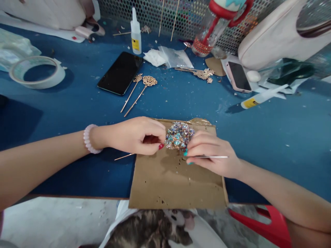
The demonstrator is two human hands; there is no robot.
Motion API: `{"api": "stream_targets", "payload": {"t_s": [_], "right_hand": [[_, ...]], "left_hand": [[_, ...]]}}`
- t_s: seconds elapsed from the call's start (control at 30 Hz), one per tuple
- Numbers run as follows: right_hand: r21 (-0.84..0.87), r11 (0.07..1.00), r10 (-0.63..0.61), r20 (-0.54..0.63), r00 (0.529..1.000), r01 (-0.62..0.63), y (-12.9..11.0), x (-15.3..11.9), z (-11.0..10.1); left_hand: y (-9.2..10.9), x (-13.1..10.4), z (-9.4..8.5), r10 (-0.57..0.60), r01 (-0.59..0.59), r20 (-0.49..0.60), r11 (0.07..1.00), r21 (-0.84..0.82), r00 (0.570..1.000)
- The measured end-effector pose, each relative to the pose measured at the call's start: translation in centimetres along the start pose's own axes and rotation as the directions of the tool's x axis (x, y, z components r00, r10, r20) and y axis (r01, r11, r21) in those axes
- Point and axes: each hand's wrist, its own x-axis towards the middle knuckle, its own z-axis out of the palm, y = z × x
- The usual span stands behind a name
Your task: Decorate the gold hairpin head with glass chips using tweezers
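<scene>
My left hand (144, 136) is closed in a pinch at the left side of a hairpin head covered in sparkling multicoloured beads (179, 136). The hairpin's thin gold stick (124, 157) comes out below that hand, toward the left. On the right of the beaded head, my right hand (213, 151) is closed around a slim metal tool (214, 157), whose tip is hidden by the fingers. Right fingertips touch or nearly touch the beads; I cannot tell which. Both hands are over a piece of brown cardboard (176, 186) at the table's front edge.
Beyond the hands lie two gold hairpins (141, 91), a black phone (121, 73) and more gold hairpins (204, 74). A glue bottle (136, 36) stands upright; another glue bottle (254, 101) lies at right. A tape roll (37, 82) is at left, a tumbler (207, 32) at back.
</scene>
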Motion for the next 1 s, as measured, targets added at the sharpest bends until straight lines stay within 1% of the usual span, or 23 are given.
{"api": "stream_targets", "payload": {"t_s": [0.1, 0.27, 0.47, 0.63, 1.0], "right_hand": [[0.008, 1.0, 0.002, 0.015, 1.0, -0.002, -0.1, 0.0, 0.1], [-0.022, 0.998, 0.063, -0.039, 0.997, -0.064, 0.7, -0.2, -0.1], [-0.012, 0.998, 0.059, -0.071, 0.996, -0.06, 0.7, -0.2, -0.1], [-0.032, 0.994, 0.094, -0.142, 0.985, -0.1, 0.8, -0.1, -0.2], [-0.08, 0.987, 0.128, -0.145, 0.981, -0.14, 0.7, 0.0, -0.2]], "left_hand": [[0.0, 0.0, 0.0, -0.002, 0.002, 0.002, 1.0, 0.005, 1.0], [0.0, -0.1, -0.1, 0.011, -0.011, 0.0, 1.0, 0.012, 1.0], [-0.1, -0.1, 0.0, 0.018, -0.018, -0.002, 1.0, 0.021, 1.0], [-0.1, -0.1, 0.0, 0.021, -0.021, -0.007, 0.999, 0.024, 1.0], [0.0, 0.0, 0.0, 0.032, -0.032, -0.005, 0.999, 0.023, 0.999]]}}
